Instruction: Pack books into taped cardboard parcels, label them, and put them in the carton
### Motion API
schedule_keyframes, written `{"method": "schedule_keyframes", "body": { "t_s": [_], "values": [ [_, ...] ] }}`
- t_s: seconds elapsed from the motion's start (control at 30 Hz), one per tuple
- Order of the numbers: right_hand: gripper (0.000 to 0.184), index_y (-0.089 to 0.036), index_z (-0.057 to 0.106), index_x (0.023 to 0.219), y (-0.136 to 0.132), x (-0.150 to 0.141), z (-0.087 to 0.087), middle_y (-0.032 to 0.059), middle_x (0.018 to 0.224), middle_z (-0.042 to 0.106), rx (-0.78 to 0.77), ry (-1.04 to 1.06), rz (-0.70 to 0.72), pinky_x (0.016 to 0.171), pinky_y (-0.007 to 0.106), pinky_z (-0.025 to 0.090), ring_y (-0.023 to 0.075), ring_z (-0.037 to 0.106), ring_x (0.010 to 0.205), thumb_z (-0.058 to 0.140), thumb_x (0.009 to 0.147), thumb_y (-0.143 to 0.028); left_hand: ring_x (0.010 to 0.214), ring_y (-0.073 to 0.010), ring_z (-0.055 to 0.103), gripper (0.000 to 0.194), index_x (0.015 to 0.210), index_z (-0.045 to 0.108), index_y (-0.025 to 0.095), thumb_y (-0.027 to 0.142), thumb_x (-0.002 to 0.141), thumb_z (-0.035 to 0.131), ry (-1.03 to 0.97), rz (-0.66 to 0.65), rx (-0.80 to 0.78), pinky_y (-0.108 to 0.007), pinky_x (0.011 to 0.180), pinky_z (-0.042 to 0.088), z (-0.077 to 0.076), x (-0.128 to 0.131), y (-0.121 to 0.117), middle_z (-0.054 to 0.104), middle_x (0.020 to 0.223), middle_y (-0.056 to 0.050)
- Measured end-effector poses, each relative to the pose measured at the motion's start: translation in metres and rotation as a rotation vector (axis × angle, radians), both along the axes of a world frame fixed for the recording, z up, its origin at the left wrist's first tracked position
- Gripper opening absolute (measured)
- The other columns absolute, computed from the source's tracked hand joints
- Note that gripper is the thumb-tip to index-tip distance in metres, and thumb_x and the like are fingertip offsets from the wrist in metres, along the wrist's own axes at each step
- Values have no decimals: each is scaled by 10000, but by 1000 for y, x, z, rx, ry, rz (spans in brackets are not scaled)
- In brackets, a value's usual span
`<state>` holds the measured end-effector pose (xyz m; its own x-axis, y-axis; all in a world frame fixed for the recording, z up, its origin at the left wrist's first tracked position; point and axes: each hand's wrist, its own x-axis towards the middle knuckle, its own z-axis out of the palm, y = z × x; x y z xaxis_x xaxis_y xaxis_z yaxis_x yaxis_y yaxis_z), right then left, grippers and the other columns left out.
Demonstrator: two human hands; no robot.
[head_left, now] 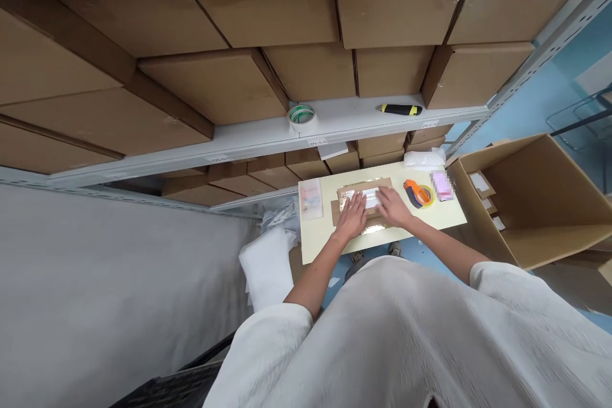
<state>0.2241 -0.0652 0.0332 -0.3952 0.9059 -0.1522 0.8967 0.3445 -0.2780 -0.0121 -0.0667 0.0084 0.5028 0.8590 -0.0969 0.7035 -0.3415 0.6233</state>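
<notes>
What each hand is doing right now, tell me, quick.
Left hand: open, fingers spread on the cardboard package.
Right hand: on the package by the white label; whether it grips anything cannot be told.

2 bare arms (pixel 318 274) reach forward — left grip (pixel 352 217) palm-down, right grip (pixel 393 206) angled inward.

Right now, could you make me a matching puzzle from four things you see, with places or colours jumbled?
1. cardboard package
2. tape dispenser
3. slim pointed tool
4. large open box

A. black and yellow, on the shelf
B. right of the table
C. under the left hand and right hand
D. orange and dark blue

Pairs: 1-C, 2-D, 3-A, 4-B
</notes>
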Motion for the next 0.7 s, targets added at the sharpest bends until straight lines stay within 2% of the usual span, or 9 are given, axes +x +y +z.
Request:
{"method": "schedule_keyframes", "body": {
  "t_s": [0.1, 0.17, 0.27, 0.33, 0.4, 0.47, 0.53, 0.6, 0.7],
  "values": [
    [778, -141, 293, 1761, -4, -22, -8, 183, 1837, 230, -52, -63, 80, 1366, 575, 159, 351, 168, 1705, 358, 1125, -586, 1732, -302, 146, 744, 1754, 295, 160, 402, 1065, 434, 4, -27, -11, -560, 1414, 28, -6, -2, 1, 279, 1831, -150],
    [839, -148, 207, 1785, -5, -20, -13, 193, 1850, 168, -78, -127, 38, 1364, 610, 121, 362, 109, 1720, 355, 1113, -630, 1736, -315, 116, 814, 1763, 252, 137, 461, 1051, 479, 15, 9, -22, -566, 1411, 8, -10, -9, 2, 232, 1841, -172],
    [841, -172, 128, 1799, -1, -3, -15, 201, 1853, 143, -77, -197, -93, 1343, 664, 118, 389, 81, 1719, 331, 1113, -615, 1742, -326, 25, 864, 1772, 185, 119, 522, 1062, 470, -2, 156, -45, -590, 1402, 8, -17, -20, 5, 144, 1856, -196],
    [827, -179, 94, 1801, 7, 7, -11, 218, 1843, 175, -71, -221, -211, 1322, 687, 151, 414, 125, 1705, 322, 1118, -586, 1740, -340, -16, 857, 1775, 152, 123, 523, 1076, 444, -26, 289, -89, -615, 1394, 45, -19, -24, 11, 91, 1862, -203],
    [815, -174, 52, 1800, 17, 12, -5, 242, 1803, 283, -91, -214, -324, 1293, 673, 232, 432, 253, 1661, 324, 1123, -539, 1738, -362, 14, 864, 1778, 117, 130, 513, 1078, 448, -59, 413, -171, -623, 1385, 126, -18, -25, 19, 52, 1863, -213],
    [811, -154, 14, 1795, 27, 12, 1, 257, 1692, 472, -153, -161, -395, 1242, 598, 352, 423, 453, 1544, 335, 1123, -474, 1731, -363, 122, 878, 1784, 76, 156, 484, 1074, 475, -107, 481, -246, -590, 1374, 216, -14, -23, 27, 92, 1861, -212],
    [822, -123, 5, 1789, 34, 9, 7, 249, 1542, 622, -206, -84, -423, 1168, 504, 444, 397, 603, 1382, 360, 1113, -429, 1704, -349, 247, 898, 1789, 39, 194, 443, 1066, 510, -162, 491, -263, -552, 1359, 284, -6, -21, 34, 204, 1844, -199],
    [839, -106, 26, 1786, 39, 6, 13, 240, 1481, 660, -179, -19, -436, 1134, 468, 472, 392, 633, 1323, 390, 1098, -420, 1669, -344, 331, 916, 1792, 18, 227, 420, 1060, 536, -206, 501, -220, -532, 1340, 332, 3, -20, 37, 302, 1811, -181],
    [843, -100, 44, 1786, 39, 5, 22, 246, 1555, 592, -15, 60, -455, 1177, 502, 441, 411, 544, 1426, 395, 1089, -421, 1600, -341, 432, 928, 1793, -7, 261, 449, 1070, 543, -249, 568, -108, -492, 1294, 409, 21, -19, 42, 366, 1759, -172]
  ]
}}
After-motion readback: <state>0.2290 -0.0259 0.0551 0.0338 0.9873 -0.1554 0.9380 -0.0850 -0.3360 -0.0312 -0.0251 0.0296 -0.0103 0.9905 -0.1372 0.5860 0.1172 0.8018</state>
